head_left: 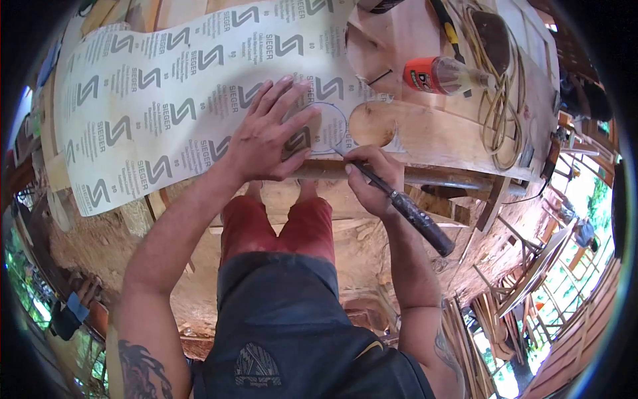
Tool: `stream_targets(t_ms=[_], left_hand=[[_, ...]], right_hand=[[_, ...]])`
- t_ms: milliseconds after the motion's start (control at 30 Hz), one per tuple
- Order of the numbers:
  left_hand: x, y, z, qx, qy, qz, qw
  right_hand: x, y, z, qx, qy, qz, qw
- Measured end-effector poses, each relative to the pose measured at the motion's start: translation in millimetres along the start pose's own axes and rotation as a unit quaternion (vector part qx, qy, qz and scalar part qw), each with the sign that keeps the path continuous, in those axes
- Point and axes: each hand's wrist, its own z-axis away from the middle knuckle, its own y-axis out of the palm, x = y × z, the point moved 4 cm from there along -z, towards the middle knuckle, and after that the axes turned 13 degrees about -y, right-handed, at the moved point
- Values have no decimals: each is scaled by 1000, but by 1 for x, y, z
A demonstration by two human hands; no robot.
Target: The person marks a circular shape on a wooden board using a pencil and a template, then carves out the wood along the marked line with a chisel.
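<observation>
A large sheet of SIEGER abrasive paper, printed side up, covers the left and middle of the wooden workbench. My left hand lies on it with the fingers spread, beside a round outline drawn in blue pen. My right hand grips a slim tool with a dark, worn handle. Its thin tip meets the sheet at the lower right of the outline; whether it is a knife blade I cannot tell. Right of the outline, bare wood shows through a round cut-out at the sheet's edge.
An orange-labelled plastic bottle lies on its side at the bench's right. Near it are a tool with a yellow-and-black handle and a looped tan cord. A metal pipe runs under the front edge. Wood strips stand at lower right.
</observation>
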Motion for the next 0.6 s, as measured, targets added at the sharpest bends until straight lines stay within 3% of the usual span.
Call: stream_targets(t_ms=[167, 400, 433, 600], left_hand=[[4, -2, 1, -39, -11, 36, 999], [6, -6, 5, -98, -25, 51, 994], [3, -10, 9, -96, -30, 41, 994], [-8, -24, 54, -54, -66, -29, 996]], right_hand=[[3, 4, 4, -13, 43, -27, 999], [-6, -12, -8, -170, -19, 5, 985], [0, -16, -13, -167, -57, 35, 984], [7, -35, -5, -148, -59, 28, 987]])
